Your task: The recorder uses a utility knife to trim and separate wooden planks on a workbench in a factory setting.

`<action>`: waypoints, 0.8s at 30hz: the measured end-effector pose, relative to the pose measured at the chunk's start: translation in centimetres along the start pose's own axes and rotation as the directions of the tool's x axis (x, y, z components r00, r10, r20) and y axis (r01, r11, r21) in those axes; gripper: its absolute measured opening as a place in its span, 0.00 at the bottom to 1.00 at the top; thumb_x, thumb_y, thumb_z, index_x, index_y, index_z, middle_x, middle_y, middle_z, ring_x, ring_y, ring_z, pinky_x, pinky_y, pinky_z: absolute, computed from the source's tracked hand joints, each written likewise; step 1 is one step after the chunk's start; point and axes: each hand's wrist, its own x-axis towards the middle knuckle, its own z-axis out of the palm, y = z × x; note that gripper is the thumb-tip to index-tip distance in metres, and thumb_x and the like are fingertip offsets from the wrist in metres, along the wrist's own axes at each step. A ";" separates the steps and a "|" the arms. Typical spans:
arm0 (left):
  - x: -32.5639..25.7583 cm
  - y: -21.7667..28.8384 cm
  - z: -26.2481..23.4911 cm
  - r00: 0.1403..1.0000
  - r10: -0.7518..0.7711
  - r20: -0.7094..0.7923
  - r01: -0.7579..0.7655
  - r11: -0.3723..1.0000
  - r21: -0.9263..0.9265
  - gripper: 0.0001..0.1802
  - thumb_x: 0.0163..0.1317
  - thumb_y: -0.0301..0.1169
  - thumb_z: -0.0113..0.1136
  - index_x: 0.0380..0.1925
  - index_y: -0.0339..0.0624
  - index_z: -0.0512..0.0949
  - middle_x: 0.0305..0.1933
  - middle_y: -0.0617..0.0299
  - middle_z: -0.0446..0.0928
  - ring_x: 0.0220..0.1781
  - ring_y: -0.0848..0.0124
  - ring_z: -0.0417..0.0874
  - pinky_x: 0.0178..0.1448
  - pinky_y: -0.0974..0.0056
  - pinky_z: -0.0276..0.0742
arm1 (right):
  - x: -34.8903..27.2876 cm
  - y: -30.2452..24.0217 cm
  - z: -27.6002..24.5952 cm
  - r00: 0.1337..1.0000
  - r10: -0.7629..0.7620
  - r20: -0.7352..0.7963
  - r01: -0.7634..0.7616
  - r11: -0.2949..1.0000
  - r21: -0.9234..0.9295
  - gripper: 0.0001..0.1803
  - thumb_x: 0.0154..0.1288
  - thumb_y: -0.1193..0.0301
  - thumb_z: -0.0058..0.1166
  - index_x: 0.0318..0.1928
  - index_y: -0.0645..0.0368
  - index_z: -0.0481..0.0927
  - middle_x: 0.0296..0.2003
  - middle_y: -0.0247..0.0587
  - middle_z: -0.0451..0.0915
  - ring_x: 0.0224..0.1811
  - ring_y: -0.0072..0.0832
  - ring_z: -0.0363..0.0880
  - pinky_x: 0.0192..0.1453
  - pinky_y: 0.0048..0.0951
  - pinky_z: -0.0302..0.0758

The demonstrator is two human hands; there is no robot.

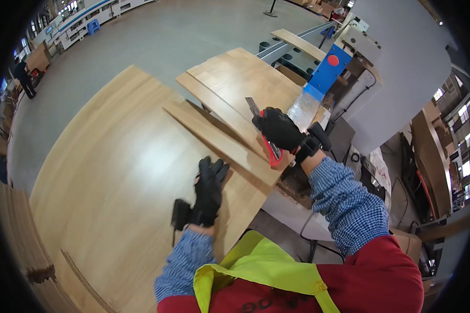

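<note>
My right hand (281, 129), in a black glove, grips a tool with a red handle (272, 152) and a flat metal blade (253, 106). The blade points up and away over a wooden panel (248, 78); the tool's exact kind is unclear. Below and to the left, my left hand (209, 190) rests, gloved and with fingers stretched out, on a large light wooden board (115, 156). Its fingertips are close to a narrow wooden strip (219, 141) that lies slantwise between the board and the panel. A dark gap shows along the strip's far side.
A machine with a blue guard (326, 70) and red button (333, 60) stands beyond my right hand. Another plank (299, 45) lies by its rail. Stacked boards (21, 229) rise at the left edge. A cable (312, 245) hangs below the board. Far left stands a person (24, 78).
</note>
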 end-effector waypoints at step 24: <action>2.2 7.6 2.8 0.853 0.518 0.069 -0.190 0.186 0.964 0.31 0.68 0.27 0.53 0.69 0.30 0.57 0.71 0.46 0.61 0.72 0.59 0.62 0.73 0.60 0.57 | 2.8 1.1 1.4 0.830 -0.481 -0.282 0.522 0.849 0.086 0.09 0.58 0.67 0.54 0.25 0.57 0.75 0.22 0.47 0.74 0.28 0.49 0.72 0.37 0.52 0.70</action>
